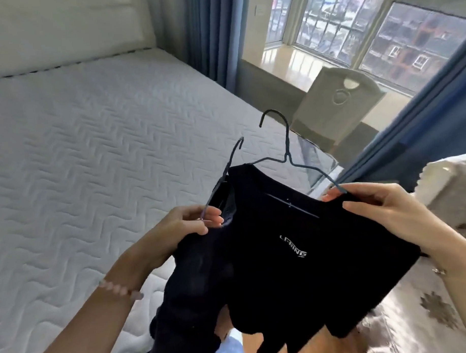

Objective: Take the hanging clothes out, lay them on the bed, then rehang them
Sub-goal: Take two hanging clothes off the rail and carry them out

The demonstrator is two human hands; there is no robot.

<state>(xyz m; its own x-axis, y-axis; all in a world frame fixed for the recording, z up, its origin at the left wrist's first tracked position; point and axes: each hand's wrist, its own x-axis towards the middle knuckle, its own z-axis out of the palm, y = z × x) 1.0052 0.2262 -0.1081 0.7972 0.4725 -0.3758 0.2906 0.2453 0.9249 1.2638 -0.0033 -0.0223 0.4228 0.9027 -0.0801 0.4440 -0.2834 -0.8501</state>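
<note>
I hold two dark garments on thin wire hangers over the bed's near corner. A black shirt (pixel 308 242) with a small white logo hangs on the right hanger (pixel 287 145), whose hook points up. My right hand (pixel 381 213) pinches that hanger's right shoulder together with the shirt. My left hand (pixel 186 228) grips the lower arm of a second hanger (pixel 232 160) with another dark garment (pixel 193 291) that droops below it. The bare white quilted mattress (pixel 93 154) spreads out to the left and ahead.
A padded headboard (pixel 63 31) backs the bed. Blue curtains (pixel 211 37) frame a window (pixel 353 32) with a wide sill. A pale chair (pixel 335 104) stands beyond the bed's corner. A patterned light fabric (pixel 429 314) lies at the lower right.
</note>
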